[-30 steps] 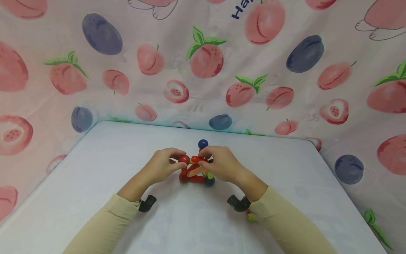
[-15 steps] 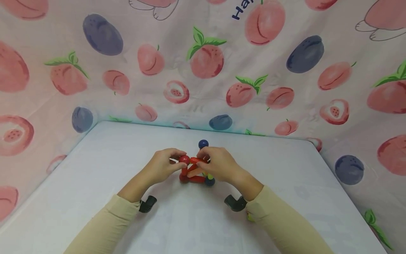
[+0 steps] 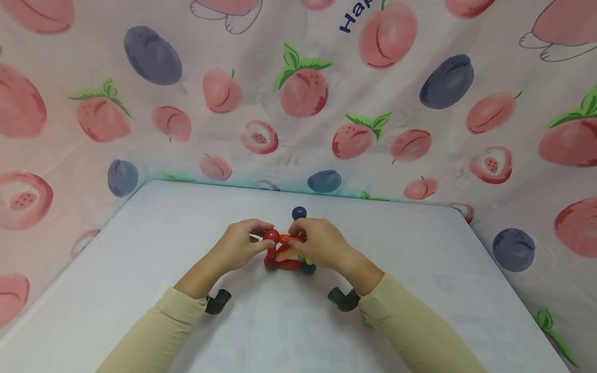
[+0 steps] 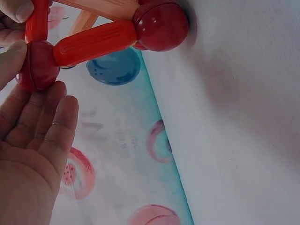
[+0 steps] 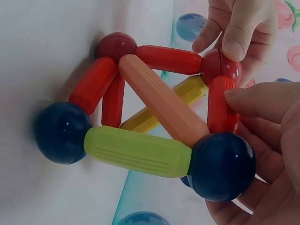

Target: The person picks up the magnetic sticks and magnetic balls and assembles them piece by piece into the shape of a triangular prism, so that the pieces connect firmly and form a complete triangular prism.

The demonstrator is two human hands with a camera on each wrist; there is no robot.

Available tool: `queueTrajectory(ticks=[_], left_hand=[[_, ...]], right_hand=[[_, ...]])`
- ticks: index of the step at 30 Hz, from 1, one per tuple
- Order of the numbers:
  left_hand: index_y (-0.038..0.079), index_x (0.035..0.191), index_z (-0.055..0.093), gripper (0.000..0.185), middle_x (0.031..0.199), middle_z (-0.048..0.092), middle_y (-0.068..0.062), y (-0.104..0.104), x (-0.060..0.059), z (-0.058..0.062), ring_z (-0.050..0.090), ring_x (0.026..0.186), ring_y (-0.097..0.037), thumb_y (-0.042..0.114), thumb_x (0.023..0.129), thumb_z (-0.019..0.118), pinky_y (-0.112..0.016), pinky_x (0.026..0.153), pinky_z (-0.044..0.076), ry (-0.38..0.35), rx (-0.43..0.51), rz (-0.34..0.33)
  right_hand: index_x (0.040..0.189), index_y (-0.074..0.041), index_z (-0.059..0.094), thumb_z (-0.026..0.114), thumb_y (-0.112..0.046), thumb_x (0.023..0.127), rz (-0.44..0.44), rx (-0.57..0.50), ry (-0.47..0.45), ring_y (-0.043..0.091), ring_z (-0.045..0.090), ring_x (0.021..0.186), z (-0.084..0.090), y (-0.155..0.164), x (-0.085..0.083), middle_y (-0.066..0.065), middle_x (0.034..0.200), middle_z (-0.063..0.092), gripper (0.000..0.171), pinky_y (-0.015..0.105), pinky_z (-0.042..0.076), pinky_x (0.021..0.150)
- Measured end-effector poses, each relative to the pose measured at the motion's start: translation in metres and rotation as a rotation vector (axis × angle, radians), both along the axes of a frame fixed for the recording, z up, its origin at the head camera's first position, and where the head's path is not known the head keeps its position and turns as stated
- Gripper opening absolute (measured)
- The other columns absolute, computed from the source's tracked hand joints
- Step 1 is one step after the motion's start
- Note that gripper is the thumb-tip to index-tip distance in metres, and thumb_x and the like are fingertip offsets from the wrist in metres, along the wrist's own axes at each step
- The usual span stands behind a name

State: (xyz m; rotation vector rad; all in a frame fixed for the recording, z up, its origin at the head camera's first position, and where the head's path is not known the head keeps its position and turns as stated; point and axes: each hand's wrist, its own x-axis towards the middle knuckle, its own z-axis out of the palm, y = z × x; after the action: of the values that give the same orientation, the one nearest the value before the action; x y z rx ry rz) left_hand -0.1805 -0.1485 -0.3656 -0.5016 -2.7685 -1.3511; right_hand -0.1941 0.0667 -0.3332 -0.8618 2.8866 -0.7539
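A small frame of magnetic rods and balls (image 3: 288,254) stands on the white table (image 3: 154,248). My left hand (image 3: 260,240) pinches the upper red ball (image 3: 270,236) between thumb and fingers (image 5: 236,35). My right hand (image 3: 294,236) grips the short red rod (image 5: 220,105) beside that ball, with its palm behind a dark blue ball (image 5: 220,166). In the right wrist view a green rod (image 5: 136,151) joins two dark blue balls, and an orange rod (image 5: 161,101) and a yellow rod (image 5: 187,91) cross the middle. A lower red ball (image 4: 161,26) rests on the table.
A fruit-print cloth (image 3: 303,93) hangs behind the table and down both sides. A black wrist camera mount (image 3: 216,300) sits under the left sleeve, another (image 3: 344,299) under the right. Another dark blue ball (image 3: 299,212) tops the frame's far side.
The right hand and forearm have shifted slightly left, closer to the red ball. The left hand and the frame have stayed in place.
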Motion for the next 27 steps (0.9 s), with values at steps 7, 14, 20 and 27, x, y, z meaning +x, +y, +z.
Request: queueTrajectory(ticks=[7, 14, 20, 27], left_hand=[[0.000, 0.123, 0.067, 0.036, 0.111, 0.070, -0.007, 0.001, 0.000, -0.001, 0.065, 0.103, -0.023, 0.012, 0.090, 0.076, -0.037, 0.087, 0.056, 0.016, -0.009, -0.003], [0.001, 0.123, 0.067, 0.036, 0.110, 0.070, -0.005, 0.001, 0.000, -0.001, 0.065, 0.104, -0.023, 0.013, 0.090, 0.076, -0.038, 0.088, 0.055, 0.020, -0.023, -0.005], [0.002, 0.126, 0.066, 0.037, 0.113, 0.069, -0.007, 0.000, -0.001, -0.001, 0.064, 0.105, -0.023, 0.013, 0.091, 0.075, -0.037, 0.088, 0.055, 0.003, -0.042, -0.004], [0.003, 0.130, 0.065, 0.038, 0.118, 0.067, -0.008, -0.005, -0.004, 0.002, 0.062, 0.108, -0.026, 0.012, 0.093, 0.072, -0.039, 0.089, 0.055, 0.032, -0.102, -0.031]], right_hand=[[0.110, -0.009, 0.071, 0.074, -0.020, 0.092, -0.016, -0.041, -0.029, 0.018, 0.060, 0.087, -0.001, 0.010, 0.000, -0.001, 0.099, 0.068, 0.021, 0.026, 0.053, 0.070], [0.117, -0.010, 0.070, 0.077, -0.025, 0.089, -0.041, -0.077, -0.066, 0.017, 0.060, 0.097, -0.005, 0.032, -0.003, -0.002, 0.107, 0.069, 0.032, 0.030, 0.054, 0.075], [0.121, -0.008, 0.068, 0.077, -0.023, 0.090, 0.021, -0.128, -0.116, 0.016, 0.063, 0.101, -0.006, 0.048, -0.004, -0.003, 0.111, 0.068, 0.036, 0.038, 0.054, 0.088], [0.120, -0.010, 0.068, 0.076, -0.015, 0.090, 0.056, -0.189, -0.188, 0.018, 0.066, 0.102, -0.007, 0.052, 0.003, -0.001, 0.113, 0.068, 0.032, 0.036, 0.056, 0.085]])
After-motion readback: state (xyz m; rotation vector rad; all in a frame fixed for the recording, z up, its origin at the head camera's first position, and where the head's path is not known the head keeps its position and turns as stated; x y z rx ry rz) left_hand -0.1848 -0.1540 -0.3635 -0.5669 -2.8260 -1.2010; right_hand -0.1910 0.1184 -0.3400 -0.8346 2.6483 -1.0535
